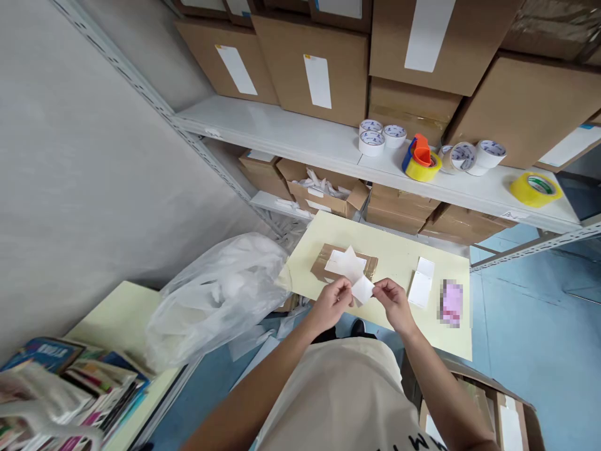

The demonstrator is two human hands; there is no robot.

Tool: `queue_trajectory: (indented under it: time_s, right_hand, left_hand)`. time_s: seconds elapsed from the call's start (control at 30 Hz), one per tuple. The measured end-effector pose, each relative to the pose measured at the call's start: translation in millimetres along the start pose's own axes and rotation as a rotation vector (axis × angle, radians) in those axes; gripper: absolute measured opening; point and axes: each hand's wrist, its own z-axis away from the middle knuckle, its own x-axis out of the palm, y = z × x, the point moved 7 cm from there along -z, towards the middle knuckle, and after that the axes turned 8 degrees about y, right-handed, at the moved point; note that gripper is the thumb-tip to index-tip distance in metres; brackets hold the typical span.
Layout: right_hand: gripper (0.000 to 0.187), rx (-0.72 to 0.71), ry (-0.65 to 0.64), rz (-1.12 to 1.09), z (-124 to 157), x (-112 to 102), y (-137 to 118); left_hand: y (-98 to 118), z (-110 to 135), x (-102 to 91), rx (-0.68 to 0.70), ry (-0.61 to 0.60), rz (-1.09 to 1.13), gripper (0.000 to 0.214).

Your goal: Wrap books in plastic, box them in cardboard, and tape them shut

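"How do the hands stand?"
"The left hand [334, 299] and right hand [395, 304] are each closed to a fingertip pinch on the white paper slip [363, 289], which spans the gap between them."
"How will it handle?"
"Likely light, limp and easily creased; the edges look the best hold."
"And beyond?"
"A taped carton [320, 263] sits far-left on the table [397, 250]; folded paper [421, 285] lies to the right."

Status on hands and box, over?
Left hand, right hand: both pinching white paper. Taped cardboard box on table, partly hidden by paper. White slip off to the right.
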Motion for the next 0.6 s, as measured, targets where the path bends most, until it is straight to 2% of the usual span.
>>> queue_trajectory:
  time_s: [0.13,0.27,0.33,0.43,0.5,0.6]
  right_hand:
    - [0.032,0.061,0.04,-0.011,-11.5,2.3,9.1]
    - [0.034,0.098,0.111,0.022,-20.9,2.0,17.3]
    - [0.035,0.095,0.192,0.049,-26.2,-1.0,19.0]
    - [0.034,0.056,0.392,0.064,-33.2,-8.1,16.3]
    - [0.034,0.019,0.51,0.053,-36.3,-8.3,12.5]
    - [0.035,-0.004,0.574,0.045,-39.4,5.3,9.1]
  left_hand:
    - [-21.4,-9.8,-39.9,-0.208,0.14,0.073,0.023]
    - [-35.1,-24.5,-90.4,-0.36,0.38,0.19,0.018]
    - [-39.6,-32.4,-118.8,-0.394,0.522,0.266,0.018]
    - [-43.3,-45.9,-163.9,-0.351,0.696,0.313,0.02]
    - [-45.7,-58.6,-190.4,-0.299,0.717,0.257,0.021]
    - [-52.1,-87.9,-217.6,-0.237,0.574,0.072,0.019]
